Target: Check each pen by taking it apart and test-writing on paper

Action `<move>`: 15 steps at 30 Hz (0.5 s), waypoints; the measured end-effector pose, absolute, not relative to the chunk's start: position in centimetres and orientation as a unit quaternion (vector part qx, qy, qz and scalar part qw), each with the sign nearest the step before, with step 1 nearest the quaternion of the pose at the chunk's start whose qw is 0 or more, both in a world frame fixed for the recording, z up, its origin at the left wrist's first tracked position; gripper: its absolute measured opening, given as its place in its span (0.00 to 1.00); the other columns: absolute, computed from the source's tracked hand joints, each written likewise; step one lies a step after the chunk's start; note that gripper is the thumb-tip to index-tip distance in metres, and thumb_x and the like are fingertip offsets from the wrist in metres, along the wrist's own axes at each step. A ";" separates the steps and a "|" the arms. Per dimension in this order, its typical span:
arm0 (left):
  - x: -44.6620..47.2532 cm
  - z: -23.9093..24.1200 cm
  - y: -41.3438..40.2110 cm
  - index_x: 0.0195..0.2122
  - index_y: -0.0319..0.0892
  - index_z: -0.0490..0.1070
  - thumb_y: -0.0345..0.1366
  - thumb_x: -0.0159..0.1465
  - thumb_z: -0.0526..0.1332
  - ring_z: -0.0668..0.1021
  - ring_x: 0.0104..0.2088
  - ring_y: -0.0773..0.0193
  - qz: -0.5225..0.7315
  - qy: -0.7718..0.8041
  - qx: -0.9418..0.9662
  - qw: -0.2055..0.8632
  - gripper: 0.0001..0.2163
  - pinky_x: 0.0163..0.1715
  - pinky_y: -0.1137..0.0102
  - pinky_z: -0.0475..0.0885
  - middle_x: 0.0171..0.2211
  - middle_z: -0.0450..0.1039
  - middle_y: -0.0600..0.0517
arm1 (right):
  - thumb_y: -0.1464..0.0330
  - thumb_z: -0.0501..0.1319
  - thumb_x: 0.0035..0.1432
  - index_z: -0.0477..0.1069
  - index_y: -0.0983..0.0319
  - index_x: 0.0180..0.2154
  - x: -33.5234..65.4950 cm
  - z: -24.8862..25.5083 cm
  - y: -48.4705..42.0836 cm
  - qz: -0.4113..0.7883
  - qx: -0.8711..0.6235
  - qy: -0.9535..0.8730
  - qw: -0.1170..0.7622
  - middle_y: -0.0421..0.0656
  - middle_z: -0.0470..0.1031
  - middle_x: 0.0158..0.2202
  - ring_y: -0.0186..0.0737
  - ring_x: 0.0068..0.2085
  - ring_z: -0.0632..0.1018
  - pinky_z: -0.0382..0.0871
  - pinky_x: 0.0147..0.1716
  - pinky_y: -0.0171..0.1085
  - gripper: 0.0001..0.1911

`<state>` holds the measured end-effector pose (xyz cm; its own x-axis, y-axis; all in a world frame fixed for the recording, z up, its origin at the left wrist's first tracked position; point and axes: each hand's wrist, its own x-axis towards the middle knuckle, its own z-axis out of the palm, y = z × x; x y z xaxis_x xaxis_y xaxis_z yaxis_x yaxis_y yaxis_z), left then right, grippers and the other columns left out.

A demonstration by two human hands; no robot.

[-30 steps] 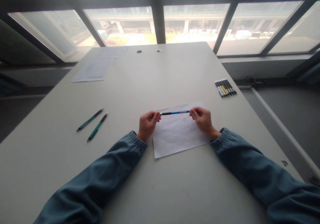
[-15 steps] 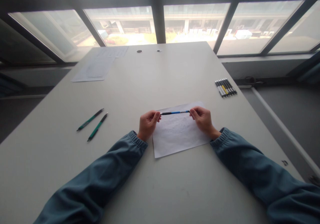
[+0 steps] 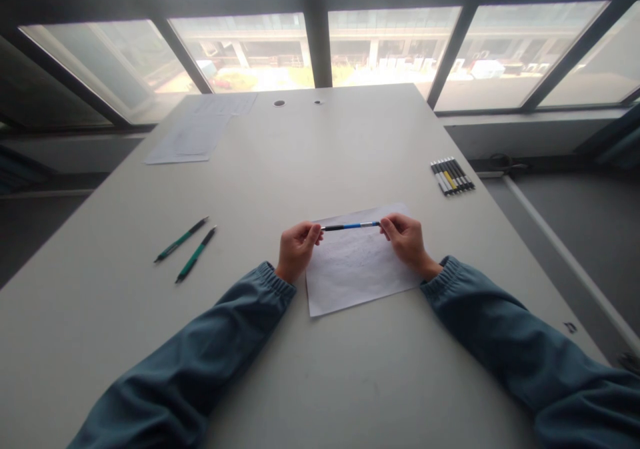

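I see the blue pen (image 3: 350, 226) held level just above the sheet of paper (image 3: 357, 275). The left hand (image 3: 296, 250) pinches its dark tip and the right hand (image 3: 407, 241) pinches the other end, so neither end sags. 2 green pens (image 3: 187, 249) lie well to the left on the table (image 3: 320, 369), and a row of pens (image 3: 451, 175) sits far right.

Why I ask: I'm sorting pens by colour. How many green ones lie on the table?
2. Both lie left of the left hand, side by side, apart: the far green pen, the near green pen. The pen row at right shows none, though small.
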<state>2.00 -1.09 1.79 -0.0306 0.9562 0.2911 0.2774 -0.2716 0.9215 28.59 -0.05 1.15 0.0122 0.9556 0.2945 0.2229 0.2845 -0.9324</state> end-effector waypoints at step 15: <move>2.0 1.9 -1.1 0.26 0.39 0.75 0.49 0.67 0.62 0.75 0.22 0.68 0.506 0.504 0.615 0.332 0.19 0.25 0.74 0.71 0.22 0.75 0.50 | 0.56 0.61 0.64 0.74 0.62 0.26 28.6 1.1 0.0 0.348 -0.478 -0.614 0.523 0.39 0.70 0.21 0.33 0.22 0.67 0.59 0.23 0.35 0.20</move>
<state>1.95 -1.13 1.87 -0.0217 0.9573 0.2882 0.2844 -0.2705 0.9197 28.65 -0.02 1.06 0.0034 0.9505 0.3106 0.2230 0.3021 -0.9268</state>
